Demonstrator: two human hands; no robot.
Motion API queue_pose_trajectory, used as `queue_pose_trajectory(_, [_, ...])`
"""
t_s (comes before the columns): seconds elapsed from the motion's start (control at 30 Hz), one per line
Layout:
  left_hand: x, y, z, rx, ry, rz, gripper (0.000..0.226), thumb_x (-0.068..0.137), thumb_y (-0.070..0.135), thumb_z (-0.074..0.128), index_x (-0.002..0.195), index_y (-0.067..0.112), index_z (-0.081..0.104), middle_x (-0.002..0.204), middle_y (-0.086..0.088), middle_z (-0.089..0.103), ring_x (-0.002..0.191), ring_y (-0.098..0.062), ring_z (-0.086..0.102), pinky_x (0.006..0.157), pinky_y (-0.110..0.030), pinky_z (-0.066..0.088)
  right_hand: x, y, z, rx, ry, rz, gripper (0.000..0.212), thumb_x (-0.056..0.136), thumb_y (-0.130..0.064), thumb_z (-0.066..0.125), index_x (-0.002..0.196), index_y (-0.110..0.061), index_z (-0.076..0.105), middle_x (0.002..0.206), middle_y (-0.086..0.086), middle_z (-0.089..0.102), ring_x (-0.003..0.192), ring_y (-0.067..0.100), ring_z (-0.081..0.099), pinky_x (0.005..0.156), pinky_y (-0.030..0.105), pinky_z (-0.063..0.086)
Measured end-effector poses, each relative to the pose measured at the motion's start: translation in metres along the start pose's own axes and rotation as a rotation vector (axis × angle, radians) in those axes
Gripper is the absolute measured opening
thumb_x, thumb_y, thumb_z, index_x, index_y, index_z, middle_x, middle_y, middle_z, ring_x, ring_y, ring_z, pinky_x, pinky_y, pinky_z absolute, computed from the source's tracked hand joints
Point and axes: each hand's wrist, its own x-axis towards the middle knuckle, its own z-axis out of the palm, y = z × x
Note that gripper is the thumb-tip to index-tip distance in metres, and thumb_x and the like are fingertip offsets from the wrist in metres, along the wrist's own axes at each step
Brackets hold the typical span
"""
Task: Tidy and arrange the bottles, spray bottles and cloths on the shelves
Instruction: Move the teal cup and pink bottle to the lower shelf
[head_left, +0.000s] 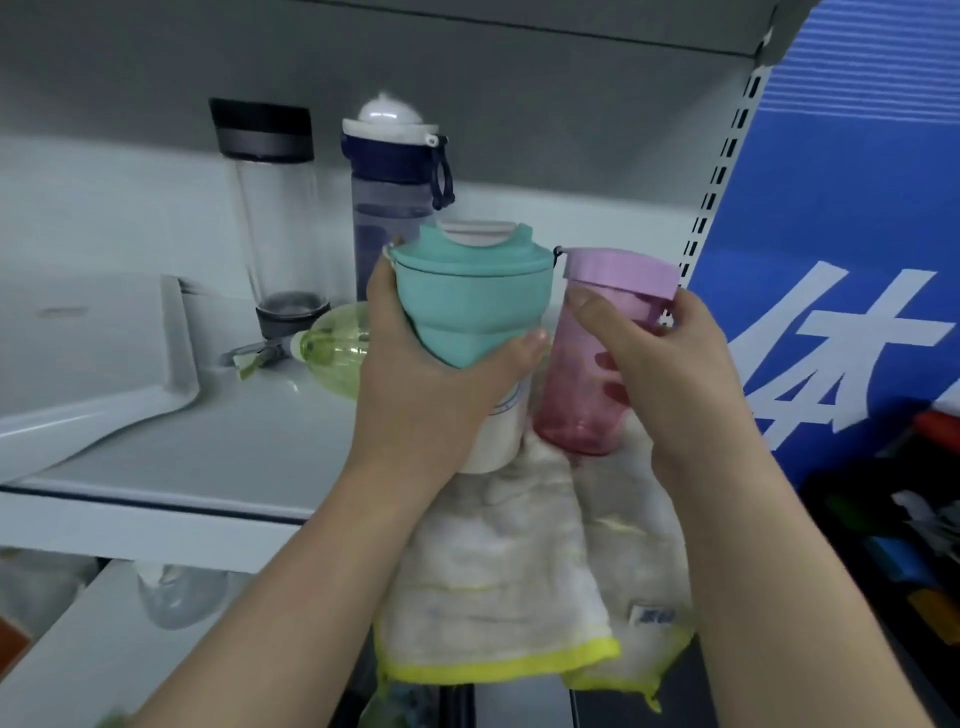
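At the front of the shelf (234, 447), fingers of the left hand (415, 395) curl round a teal-capped bottle (467, 296); those of the right hand (670, 374) wrap a pink bottle (597, 364) just beside it. Both bottles sit over, perhaps touching, a yellow-hemmed cloth (498, 587) draped off the edge. Behind lies a green spray bottle (337, 348).
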Motion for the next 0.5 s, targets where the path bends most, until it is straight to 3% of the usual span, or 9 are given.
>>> queue_pose_trajectory(0.1, [-0.001, -0.001, -0.001, -0.005, 0.01, 0.021, 0.085, 0.065, 0.024, 0.091, 0.134, 0.023, 0.043, 0.122, 0.011, 0.062, 0.108, -0.001, 0.063, 0.09, -0.023, 0.054, 0.01, -0.009, -0.002, -0.07, 0.009, -0.045, 0.06, 0.072, -0.047, 0.081, 0.125, -0.031, 0.056, 0.101, -0.011, 0.069, 0.091, 0.009, 0.067, 0.073, 0.03, 0.053])
queue_pose_trajectory(0.27, [-0.002, -0.001, 0.0, 0.018, -0.012, 0.046, 0.08, 0.067, 0.022, 0.09, 0.13, 0.031, 0.042, 0.118, 0.018, 0.06, 0.105, 0.006, 0.06, 0.083, -0.012, 0.05, 0.032, -0.018, -0.004, -0.241, -0.057, -0.055, 0.072, 0.074, -0.047, 0.081, 0.135, -0.032, 0.046, 0.108, -0.008, 0.065, 0.095, 0.014, 0.066, 0.082, 0.039, 0.058])
queue_pose_trajectory(0.37, [-0.001, -0.003, -0.002, 0.005, -0.028, 0.052, 0.083, 0.066, 0.026, 0.091, 0.133, 0.031, 0.042, 0.12, 0.018, 0.06, 0.107, 0.006, 0.061, 0.087, -0.017, 0.052, 0.041, -0.027, -0.019, -0.31, -0.218, 0.002, 0.063, 0.074, -0.044, 0.082, 0.129, -0.034, 0.052, 0.099, -0.009, 0.066, 0.09, 0.014, 0.067, 0.08, 0.038, 0.06])
queue_pose_trajectory(0.43, [-0.003, -0.003, -0.002, -0.004, -0.019, 0.07, 0.089, 0.064, 0.029, 0.091, 0.138, 0.028, 0.04, 0.123, 0.019, 0.06, 0.11, 0.003, 0.061, 0.091, -0.023, 0.053, 0.044, -0.026, -0.028, -0.299, -0.204, 0.024, 0.057, 0.076, -0.042, 0.081, 0.125, -0.037, 0.053, 0.098, -0.009, 0.065, 0.086, 0.017, 0.065, 0.078, 0.041, 0.059])
queue_pose_trajectory(0.5, [-0.006, -0.001, 0.0, -0.013, 0.005, 0.111, 0.087, 0.066, 0.023, 0.091, 0.133, 0.038, 0.039, 0.118, 0.032, 0.058, 0.107, 0.011, 0.058, 0.087, -0.012, 0.05, 0.047, -0.021, -0.028, -0.273, -0.129, 0.022, 0.06, 0.077, -0.044, 0.079, 0.127, -0.036, 0.047, 0.102, -0.009, 0.061, 0.091, 0.019, 0.063, 0.076, 0.043, 0.059])
